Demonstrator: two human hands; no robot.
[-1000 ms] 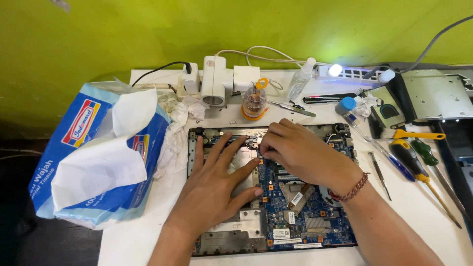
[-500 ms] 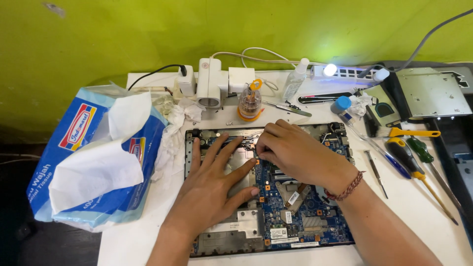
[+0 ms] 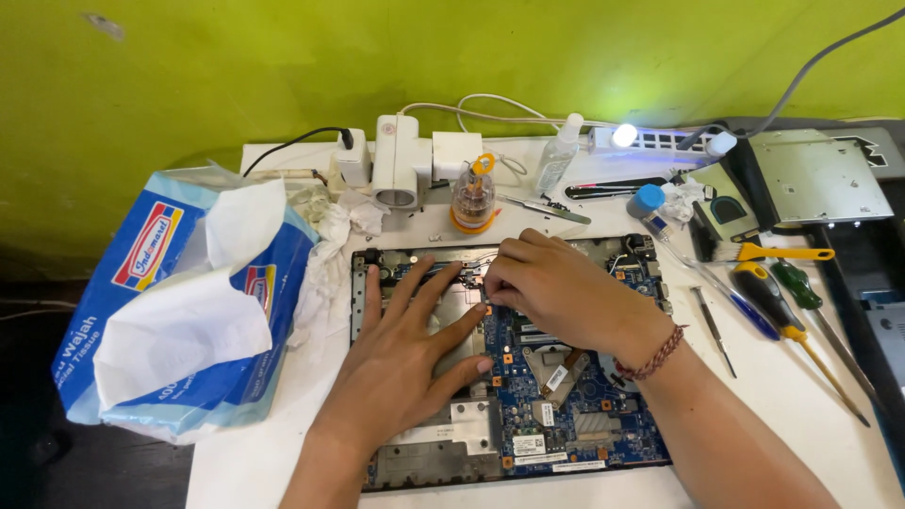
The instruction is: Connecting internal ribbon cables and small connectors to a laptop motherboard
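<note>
The right hand (image 3: pixel 556 287) has slid its curled fingertips (image 3: pixel 492 275) a little left along the board's (image 3: pixel 566 415) top edge (now just beside the left hand's (image 3: pixel 410 353) spread fingertips).

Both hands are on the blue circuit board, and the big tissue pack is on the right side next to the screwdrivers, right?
Not quite. Both the left hand and the right hand do rest on the blue circuit board, but the tissue pack lies on the left side of the table, across from the screwdrivers, which are on the right. The head view shows this.
</note>
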